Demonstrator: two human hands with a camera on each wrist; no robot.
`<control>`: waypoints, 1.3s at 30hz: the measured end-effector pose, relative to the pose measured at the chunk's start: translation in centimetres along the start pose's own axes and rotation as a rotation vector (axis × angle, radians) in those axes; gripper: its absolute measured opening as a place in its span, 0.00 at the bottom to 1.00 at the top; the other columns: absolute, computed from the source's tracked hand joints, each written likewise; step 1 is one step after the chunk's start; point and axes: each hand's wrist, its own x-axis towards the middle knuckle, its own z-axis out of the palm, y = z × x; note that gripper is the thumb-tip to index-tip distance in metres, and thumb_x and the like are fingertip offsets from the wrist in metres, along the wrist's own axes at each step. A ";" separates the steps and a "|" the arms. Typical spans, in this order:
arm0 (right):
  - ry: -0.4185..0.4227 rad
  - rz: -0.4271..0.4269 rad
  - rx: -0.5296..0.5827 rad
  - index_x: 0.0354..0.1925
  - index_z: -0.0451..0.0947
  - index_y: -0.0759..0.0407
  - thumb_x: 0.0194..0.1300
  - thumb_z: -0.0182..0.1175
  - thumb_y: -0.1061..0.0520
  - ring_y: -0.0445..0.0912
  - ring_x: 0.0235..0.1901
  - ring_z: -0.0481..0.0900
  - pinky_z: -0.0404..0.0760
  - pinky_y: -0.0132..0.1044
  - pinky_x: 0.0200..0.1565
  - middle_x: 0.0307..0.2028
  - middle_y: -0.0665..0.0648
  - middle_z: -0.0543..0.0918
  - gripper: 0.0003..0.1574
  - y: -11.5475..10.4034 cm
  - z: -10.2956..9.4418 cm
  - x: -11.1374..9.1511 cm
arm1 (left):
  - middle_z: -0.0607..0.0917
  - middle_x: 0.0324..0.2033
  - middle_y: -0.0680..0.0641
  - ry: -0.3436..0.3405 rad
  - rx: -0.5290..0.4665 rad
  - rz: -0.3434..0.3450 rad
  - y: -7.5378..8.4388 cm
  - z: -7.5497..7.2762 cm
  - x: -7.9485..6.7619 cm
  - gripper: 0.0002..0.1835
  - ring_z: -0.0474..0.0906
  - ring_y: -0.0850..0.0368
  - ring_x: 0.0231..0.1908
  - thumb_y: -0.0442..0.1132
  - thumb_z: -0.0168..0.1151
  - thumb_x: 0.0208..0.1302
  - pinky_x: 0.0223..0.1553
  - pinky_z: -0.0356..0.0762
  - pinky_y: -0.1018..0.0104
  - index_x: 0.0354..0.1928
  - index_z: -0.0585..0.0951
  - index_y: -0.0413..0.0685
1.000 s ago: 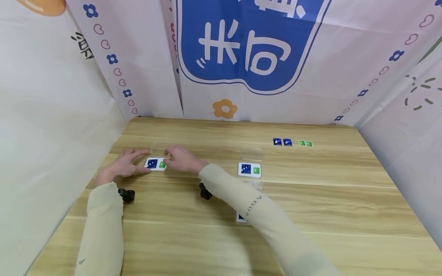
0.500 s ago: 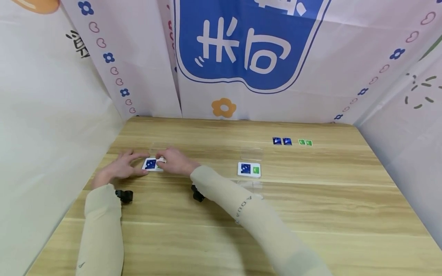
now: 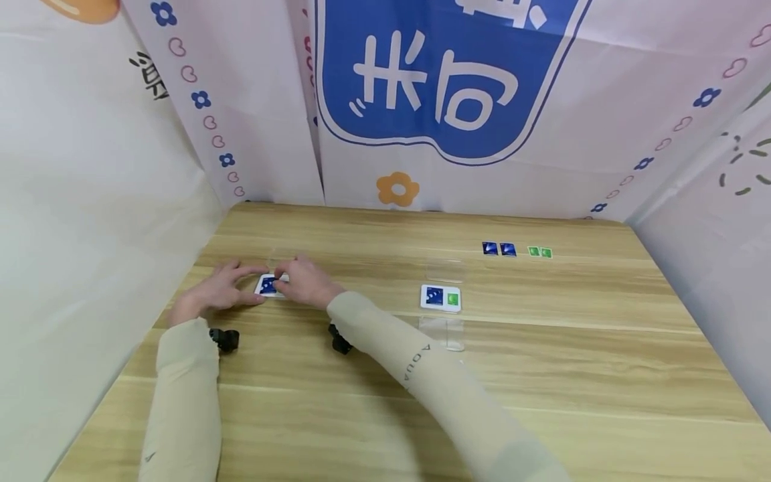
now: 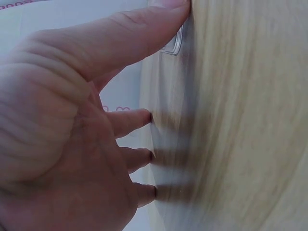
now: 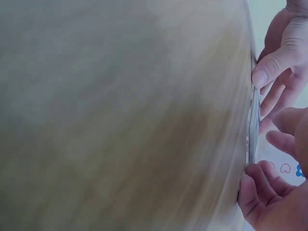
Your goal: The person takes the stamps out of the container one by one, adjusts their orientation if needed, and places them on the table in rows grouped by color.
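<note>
In the head view a small white rectangular case, with a dark blue square on it, lies on the table's left side. My left hand brackets its left part, thumb at the near edge and index finger at the far edge; the left wrist view shows the other fingertips down on the table. My right hand covers the case's right part, with thumb and index finger close together over it and other fingers curled. I cannot tell whether anything is between those right fingertips. A clear plastic flap lies just behind the case.
A second white case with blue and green squares sits right of centre, between clear plastic pieces, one behind and one in front. Loose blue squares and green squares lie toward the back right. Printed cloth walls enclose the table.
My right hand has shifted slightly left over the case and now covers the green square that showed earlier. The left hand keeps its place at the case's left end.
</note>
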 end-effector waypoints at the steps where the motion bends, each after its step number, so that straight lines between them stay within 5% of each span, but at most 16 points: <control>1: 0.006 0.009 -0.010 0.55 0.79 0.43 0.71 0.56 0.43 0.38 0.40 0.70 0.72 0.26 0.33 0.43 0.46 0.76 0.17 0.0 0.1 0.1 | 0.44 0.72 0.21 -0.001 -0.003 -0.004 0.1 0.0 0.1 0.40 0.35 0.16 0.69 0.59 0.65 0.61 0.58 0.43 0.17 0.71 0.65 0.53; 39: 0.022 0.170 -0.048 0.44 0.80 0.40 0.63 0.64 0.37 0.37 0.41 0.69 0.72 0.28 0.35 0.42 0.44 0.73 0.14 -1.3 1.0 1.8 | 0.43 0.72 0.22 -0.002 -0.014 -0.014 0.1 0.2 0.1 0.39 0.34 0.16 0.70 0.59 0.65 0.61 0.58 0.43 0.16 0.71 0.66 0.53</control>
